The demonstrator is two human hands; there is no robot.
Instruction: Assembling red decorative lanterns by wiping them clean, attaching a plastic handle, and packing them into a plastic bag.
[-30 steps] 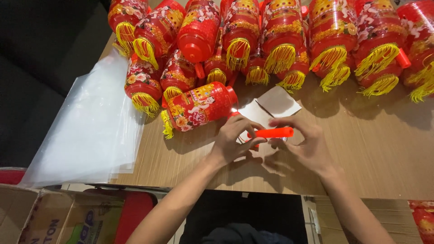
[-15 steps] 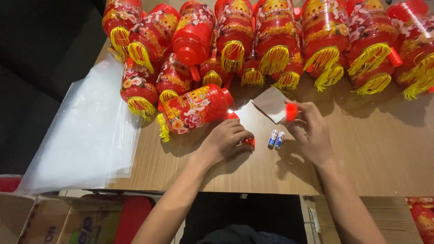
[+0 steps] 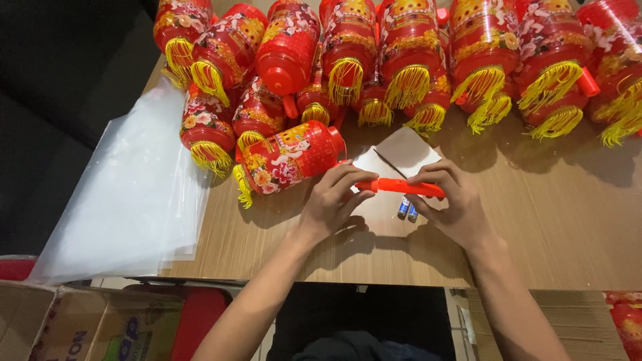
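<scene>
Overhead | wooden table (image 3: pixel 548 227); lanterns (image 3: pixel 408 60) rear; plastic sheets (image 3: pixel 127 200) left

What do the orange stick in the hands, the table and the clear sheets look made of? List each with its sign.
Orange stick: likely moulded plastic; uniform bright colour, smooth, slightly glossy.
Table: wood or wood-look laminate; fine straight grain, soft sheen.
Clear sheets: thin plastic film, probably bags; see-through, glossy, layered edges.
</scene>
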